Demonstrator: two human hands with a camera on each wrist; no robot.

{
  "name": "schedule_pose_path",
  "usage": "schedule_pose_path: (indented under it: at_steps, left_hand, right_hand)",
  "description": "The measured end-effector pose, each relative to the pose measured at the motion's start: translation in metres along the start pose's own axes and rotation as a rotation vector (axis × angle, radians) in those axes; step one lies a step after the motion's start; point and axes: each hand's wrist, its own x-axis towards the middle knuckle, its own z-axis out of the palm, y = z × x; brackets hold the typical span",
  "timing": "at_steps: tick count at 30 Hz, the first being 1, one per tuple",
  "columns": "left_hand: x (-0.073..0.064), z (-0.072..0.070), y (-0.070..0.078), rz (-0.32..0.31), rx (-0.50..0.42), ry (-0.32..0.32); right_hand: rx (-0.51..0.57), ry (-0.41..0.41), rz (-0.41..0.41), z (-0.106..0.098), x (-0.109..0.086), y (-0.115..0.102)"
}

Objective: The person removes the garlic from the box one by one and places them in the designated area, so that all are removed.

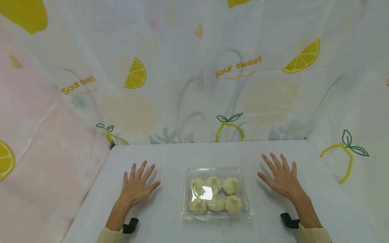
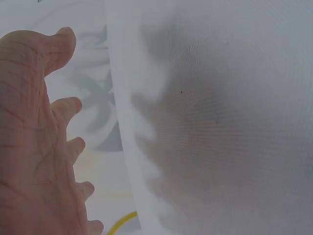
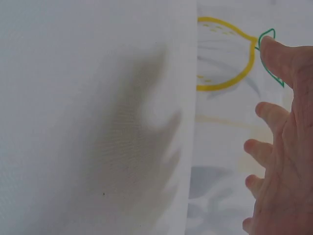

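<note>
In the head view a clear plastic clamshell box (image 1: 217,170) sits on the white table, its lid down. Inside it are several pale, pleated buns (image 1: 213,184) in two rows. To the left of the box, my left hand (image 1: 136,187) is held above the table with its fingers spread, holding nothing. My right hand (image 1: 283,180) is likewise spread, on the other side of the box, and is also free of any object. Both wrist views show the palms, the left palm (image 2: 36,142) and the right palm (image 3: 288,161), raised off the surface and casting shadows.
The white table (image 1: 170,158) ends at a hanging cloth (image 1: 182,94) printed with lemons and lettering. Similar cloth hangs at the left and right sides. A black wrist mount (image 1: 130,225) is on the left wrist, another black mount (image 1: 290,221) on the right.
</note>
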Motion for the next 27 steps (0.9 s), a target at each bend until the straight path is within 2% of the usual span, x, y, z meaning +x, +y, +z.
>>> schedule_pose_path:
  at_steps: [5,14,17,23,27]
  left_hand:
    - [-0.001,0.0,0.003,0.015,-0.019,0.025]
    - [-0.004,0.0,0.011,0.042,-0.067,-0.025]
    - [-0.005,-0.002,0.014,0.048,-0.071,-0.022]
    - [-0.012,-0.007,0.023,0.066,-0.07,-0.018]
    - [-0.017,-0.006,0.028,0.086,-0.076,-0.003]
  right_hand:
    - [0.037,0.006,-0.02,0.001,-0.001,-0.002]
    - [0.14,0.037,-0.067,0.005,-0.003,-0.01]
    - [0.152,0.053,-0.086,0.006,-0.004,-0.013]
    - [0.185,0.117,-0.174,0.007,-0.003,-0.02]
    - [0.225,0.129,-0.225,0.008,-0.003,-0.023]
